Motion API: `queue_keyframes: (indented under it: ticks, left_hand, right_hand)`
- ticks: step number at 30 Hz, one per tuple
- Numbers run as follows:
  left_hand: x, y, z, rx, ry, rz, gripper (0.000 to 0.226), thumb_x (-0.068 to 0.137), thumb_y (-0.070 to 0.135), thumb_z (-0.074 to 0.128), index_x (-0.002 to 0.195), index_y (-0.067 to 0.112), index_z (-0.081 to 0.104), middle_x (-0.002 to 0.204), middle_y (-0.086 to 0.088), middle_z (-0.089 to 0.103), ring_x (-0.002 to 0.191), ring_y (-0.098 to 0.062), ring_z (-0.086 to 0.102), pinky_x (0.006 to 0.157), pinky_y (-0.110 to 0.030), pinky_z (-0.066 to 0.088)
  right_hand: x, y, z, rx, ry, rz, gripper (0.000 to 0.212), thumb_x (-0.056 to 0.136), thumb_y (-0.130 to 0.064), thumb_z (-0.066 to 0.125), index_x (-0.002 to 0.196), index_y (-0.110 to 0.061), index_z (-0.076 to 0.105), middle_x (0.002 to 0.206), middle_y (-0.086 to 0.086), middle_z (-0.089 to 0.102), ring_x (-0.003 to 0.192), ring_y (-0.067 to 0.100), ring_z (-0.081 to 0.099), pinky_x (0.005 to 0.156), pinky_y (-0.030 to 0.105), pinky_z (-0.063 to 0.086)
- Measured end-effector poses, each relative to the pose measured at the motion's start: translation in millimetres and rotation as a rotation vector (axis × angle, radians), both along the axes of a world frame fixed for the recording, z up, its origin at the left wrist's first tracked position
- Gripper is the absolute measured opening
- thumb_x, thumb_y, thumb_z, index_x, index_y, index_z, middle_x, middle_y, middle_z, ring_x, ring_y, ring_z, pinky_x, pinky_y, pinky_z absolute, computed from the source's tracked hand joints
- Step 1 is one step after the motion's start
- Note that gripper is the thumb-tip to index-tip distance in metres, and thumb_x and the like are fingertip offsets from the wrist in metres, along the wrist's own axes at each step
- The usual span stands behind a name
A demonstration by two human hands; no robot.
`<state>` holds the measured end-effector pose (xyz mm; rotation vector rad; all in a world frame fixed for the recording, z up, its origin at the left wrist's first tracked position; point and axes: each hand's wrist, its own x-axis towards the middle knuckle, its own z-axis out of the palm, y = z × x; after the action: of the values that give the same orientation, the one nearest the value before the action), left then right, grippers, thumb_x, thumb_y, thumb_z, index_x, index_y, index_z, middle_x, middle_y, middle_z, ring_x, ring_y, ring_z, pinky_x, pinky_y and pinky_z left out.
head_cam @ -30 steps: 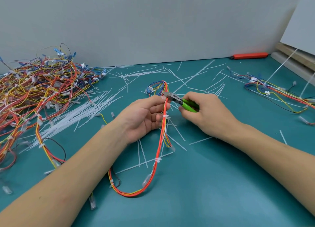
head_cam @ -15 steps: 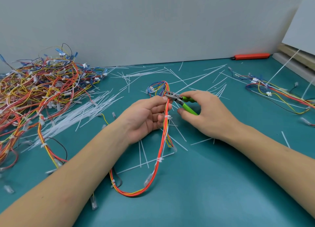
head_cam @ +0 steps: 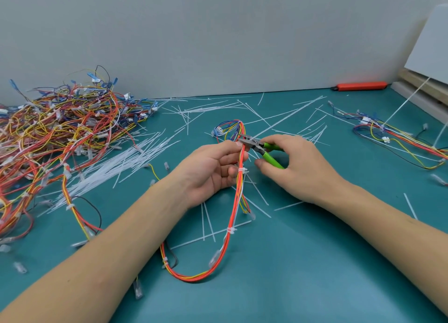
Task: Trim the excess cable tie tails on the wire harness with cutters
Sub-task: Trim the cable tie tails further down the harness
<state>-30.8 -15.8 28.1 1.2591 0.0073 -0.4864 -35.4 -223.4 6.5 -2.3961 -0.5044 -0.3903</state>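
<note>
My left hand (head_cam: pixel 213 170) grips a red, orange and yellow wire harness (head_cam: pixel 232 216) near its upper bend, lifting it off the green mat. The harness loops down toward me and carries white cable ties (head_cam: pixel 231 230) along its length. My right hand (head_cam: pixel 295 167) holds green-handled cutters (head_cam: pixel 263 150). Their handles are spread and the grey jaws sit open against the harness, right at my left fingertips. A tie head (head_cam: pixel 242 170) shows just below my left fingers.
A big tangle of harnesses (head_cam: pixel 60 133) fills the left side. Loose white cable ties and cut tails (head_cam: pixel 116 167) litter the mat. Another harness (head_cam: pixel 402 138) lies at right. An orange tool (head_cam: pixel 361 86) rests by the back wall, boards (head_cam: pixel 424 85) at far right.
The cutter handles have spread apart and the jaws opened at the harness. My right thumb has shifted lower on the handle. My left hand keeps its hold.
</note>
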Motion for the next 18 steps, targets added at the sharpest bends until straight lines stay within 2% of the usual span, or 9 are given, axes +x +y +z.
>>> queue_keyframes:
  ticks: [3,8,12,14,16,18]
  left_hand:
    - [0.4,-0.1,-0.2,0.004,-0.002,-0.008,0.014,0.097,0.021,0.061,0.097,0.013,0.072,0.074,0.003,0.070,0.045,-0.008,0.049,0.047,-0.019,0.047]
    - [1.4,1.5,0.1,0.001,0.007,-0.008,0.014,0.096,0.020,0.063,0.091,0.015,0.075,0.074,0.001,0.070,0.045,-0.008,0.049,0.047,-0.019,0.047]
    - [1.3,1.7,0.6,-0.007,0.012,-0.012,0.011,0.096,0.021,0.062,0.094,0.014,0.071,0.072,0.002,0.070,0.044,-0.008,0.049,0.045,-0.019,0.046]
    - [1.5,2.2,0.5,-0.009,0.012,-0.015,0.011,0.096,0.021,0.062,0.096,0.014,0.070,0.072,0.003,0.070,0.045,-0.008,0.049,0.046,-0.019,0.046]
    - [1.0,2.1,0.7,-0.004,0.011,-0.021,0.010,0.096,0.021,0.062,0.097,0.015,0.070,0.073,0.003,0.070,0.045,-0.008,0.049,0.046,-0.019,0.046]
    - [0.2,1.5,0.9,0.002,0.007,-0.024,0.010,0.096,0.021,0.062,0.097,0.015,0.070,0.074,0.003,0.070,0.045,-0.008,0.049,0.047,-0.019,0.046]
  right_hand:
    - [-0.1,-0.9,0.9,-0.002,-0.036,0.002,0.034,0.091,-0.036,0.074,0.123,-0.024,0.070,0.115,-0.011,0.071,0.111,0.009,0.060,0.102,0.028,0.043]
    - [0.1,-0.5,-0.2,-0.005,-0.068,0.024,0.028,0.092,-0.033,0.073,0.118,-0.024,0.071,0.107,-0.010,0.070,0.105,0.012,0.061,0.098,0.032,0.046]
    - [0.0,-2.7,-1.4,0.055,-0.058,0.018,0.006,0.087,-0.034,0.072,0.092,-0.032,0.069,0.075,-0.011,0.064,0.074,0.011,0.058,0.074,0.036,0.050]
    - [0.5,-4.3,-1.2,0.085,-0.050,-0.011,0.005,0.084,-0.034,0.070,0.083,-0.033,0.065,0.067,-0.006,0.059,0.064,0.013,0.054,0.065,0.037,0.050]
    - [1.3,-5.2,-2.7,0.087,-0.047,-0.019,0.006,0.084,-0.034,0.070,0.082,-0.033,0.064,0.067,-0.005,0.058,0.063,0.014,0.052,0.063,0.037,0.050]
    - [0.7,-4.2,-2.9,0.087,-0.033,0.001,0.006,0.086,-0.033,0.072,0.086,-0.032,0.066,0.070,-0.009,0.060,0.067,0.011,0.055,0.068,0.037,0.051]
